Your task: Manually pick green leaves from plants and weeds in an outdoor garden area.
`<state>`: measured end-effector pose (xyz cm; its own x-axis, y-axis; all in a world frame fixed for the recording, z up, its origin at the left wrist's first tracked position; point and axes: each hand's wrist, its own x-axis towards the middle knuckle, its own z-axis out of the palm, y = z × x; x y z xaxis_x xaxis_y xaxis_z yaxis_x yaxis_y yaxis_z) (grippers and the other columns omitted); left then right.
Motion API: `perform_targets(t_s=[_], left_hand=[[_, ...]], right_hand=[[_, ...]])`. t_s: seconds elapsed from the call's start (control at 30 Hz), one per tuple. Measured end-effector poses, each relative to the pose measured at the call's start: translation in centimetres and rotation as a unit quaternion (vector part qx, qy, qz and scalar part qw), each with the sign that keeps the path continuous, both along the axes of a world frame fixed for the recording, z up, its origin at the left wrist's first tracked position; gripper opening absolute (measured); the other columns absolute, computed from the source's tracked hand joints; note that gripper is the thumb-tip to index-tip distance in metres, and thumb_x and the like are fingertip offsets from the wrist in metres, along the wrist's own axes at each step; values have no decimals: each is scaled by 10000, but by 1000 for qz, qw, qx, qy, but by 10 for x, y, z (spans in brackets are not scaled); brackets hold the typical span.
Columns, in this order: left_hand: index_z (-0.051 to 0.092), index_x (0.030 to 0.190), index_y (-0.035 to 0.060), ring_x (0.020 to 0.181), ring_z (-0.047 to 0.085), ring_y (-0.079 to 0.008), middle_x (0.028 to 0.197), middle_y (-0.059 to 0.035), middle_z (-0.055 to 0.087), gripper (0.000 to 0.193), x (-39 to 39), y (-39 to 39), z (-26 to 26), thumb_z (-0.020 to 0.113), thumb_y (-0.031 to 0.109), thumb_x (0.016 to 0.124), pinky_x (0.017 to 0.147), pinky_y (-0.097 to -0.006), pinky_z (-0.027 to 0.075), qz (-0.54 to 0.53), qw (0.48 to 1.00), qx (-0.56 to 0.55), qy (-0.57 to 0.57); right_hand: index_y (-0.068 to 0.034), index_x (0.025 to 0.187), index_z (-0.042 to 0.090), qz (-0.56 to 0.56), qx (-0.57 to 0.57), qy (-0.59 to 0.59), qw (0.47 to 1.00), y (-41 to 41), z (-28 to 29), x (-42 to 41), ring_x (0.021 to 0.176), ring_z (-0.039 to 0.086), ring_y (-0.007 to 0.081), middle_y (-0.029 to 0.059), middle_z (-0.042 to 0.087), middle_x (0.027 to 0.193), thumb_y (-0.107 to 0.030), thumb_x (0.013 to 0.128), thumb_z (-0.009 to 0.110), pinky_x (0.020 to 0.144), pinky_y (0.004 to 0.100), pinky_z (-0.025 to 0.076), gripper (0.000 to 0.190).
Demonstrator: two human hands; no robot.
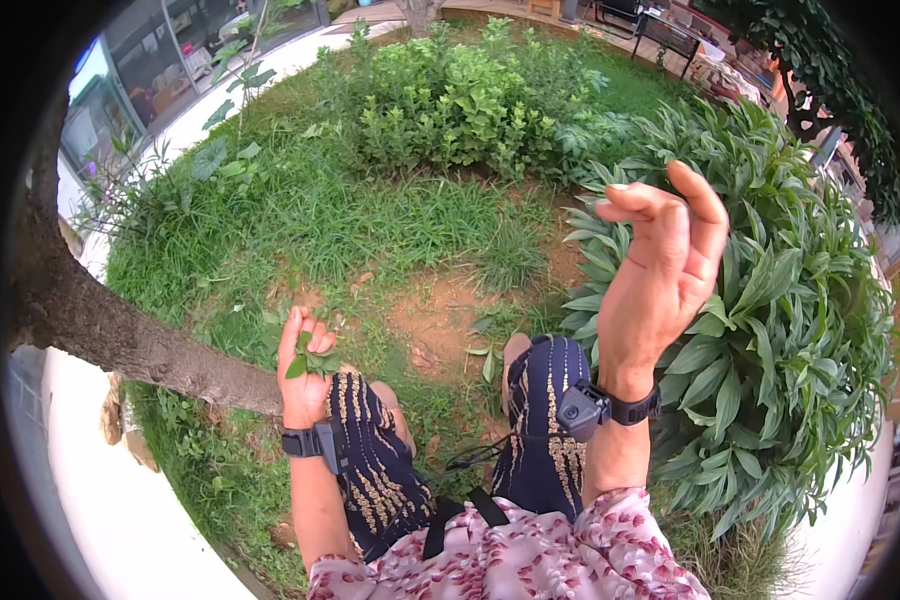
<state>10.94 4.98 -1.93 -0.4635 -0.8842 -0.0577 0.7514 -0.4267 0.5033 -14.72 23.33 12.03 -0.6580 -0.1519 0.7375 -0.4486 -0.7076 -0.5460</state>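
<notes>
My left hand (305, 367), palm up beside my left knee, has its fingers curled around a small bunch of green leaves (321, 361). Raised on the right, my right hand (660, 262) has its fingers bent and apart, and I see nothing in it. A broad-leaved green plant (757, 322) stands behind and beside that hand. A strap with a small dark device is on each wrist. Between my knees and the grass (375, 225) lies a patch of bare reddish soil (439, 322).
A leaning tree trunk (157, 349) comes in from the left, close to my left hand. Ahead stands a dense leafy bush (457, 105). A pale curved border (120, 510) edges the grass at the left. A black cable (469, 454) hangs between my knees.
</notes>
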Motion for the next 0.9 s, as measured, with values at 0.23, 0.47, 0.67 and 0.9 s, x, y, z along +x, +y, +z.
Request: perform_targets(t_s=[0.23,0.47,0.67,0.9], left_hand=[[498,930,24,546,386,-100,696,-20,409,165,-19,13,12,495,184,971,511,-254,357,-62,997,0,44],[526,925,34,536,385,-85,668,7,421,180,-98,24,51,535,212,952,509,-242,346,-160,986,-9,41],[521,935,55,568,393,-81,680,13,423,134,-147,-8,7,569,180,929,551,-237,341,-153,987,-7,-44],[501,955,58,573,384,-81,704,7,409,117,-143,-14,-9,549,164,939,541,-237,343,-171,978,85,80]], right_hand=[[13,1038,592,135,520,66,841,-6,-130,-16,793,632,134,89,670,866,-174,889,578,713,294,481,239],[5,995,609,105,656,194,722,-20,-205,-11,845,630,352,187,660,847,-209,816,642,721,411,488,281],[-16,1005,604,117,668,197,708,-25,-201,-5,840,624,371,195,654,826,-204,817,642,712,434,486,269],[-23,1034,579,129,715,236,645,-29,-203,4,886,612,384,220,640,887,-203,803,662,727,455,484,304]])
